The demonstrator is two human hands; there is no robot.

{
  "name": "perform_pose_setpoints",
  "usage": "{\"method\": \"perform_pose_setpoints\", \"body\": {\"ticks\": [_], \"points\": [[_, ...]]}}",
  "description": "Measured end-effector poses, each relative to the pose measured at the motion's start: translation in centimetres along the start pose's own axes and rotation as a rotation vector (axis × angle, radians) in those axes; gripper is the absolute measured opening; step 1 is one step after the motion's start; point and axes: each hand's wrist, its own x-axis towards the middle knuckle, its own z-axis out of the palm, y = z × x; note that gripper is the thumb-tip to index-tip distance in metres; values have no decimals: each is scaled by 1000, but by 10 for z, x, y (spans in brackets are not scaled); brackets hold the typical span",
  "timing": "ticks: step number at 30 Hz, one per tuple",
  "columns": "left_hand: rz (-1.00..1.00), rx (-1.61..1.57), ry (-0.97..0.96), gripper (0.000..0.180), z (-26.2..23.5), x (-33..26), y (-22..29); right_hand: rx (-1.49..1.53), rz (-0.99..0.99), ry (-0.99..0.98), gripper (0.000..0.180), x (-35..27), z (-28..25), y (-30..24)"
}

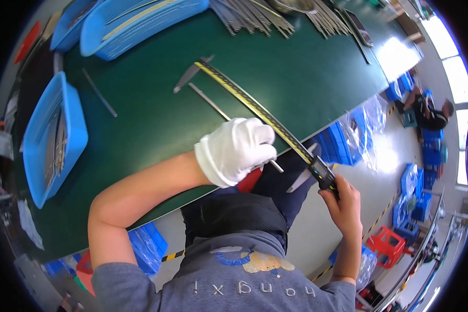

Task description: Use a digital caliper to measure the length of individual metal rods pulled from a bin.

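The left hand [237,150], in a white cotton glove, is closed around a thin grey metal rod [229,120] at the near edge of the green bench [296,73]. The bare right hand [343,203] grips the slider of a long digital steel caliper [260,112], whose beam runs toward 11 o'clock across the rod; blue plastic baskets [52,140] lie at 9 o'clock

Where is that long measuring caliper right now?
In the head view, the long caliper runs diagonally across the green table, its display end gripped by the bare right hand, with the white-gloved left hand beside its middle.
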Motion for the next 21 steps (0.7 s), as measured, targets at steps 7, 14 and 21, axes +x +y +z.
{"method": "perform_pose_setpoints", "body": {"ticks": [7,14,21], "points": [[-9,-41,72,7,3,-2,2,-84,89,76,41,-3,9,3],[16,-60,140,10,3,-1,3,-90,-58,16,28,-11,-4,-2],[-46,-22,58,11,4,-1,6,-205,-2,63,29,-12,1,1]]}}
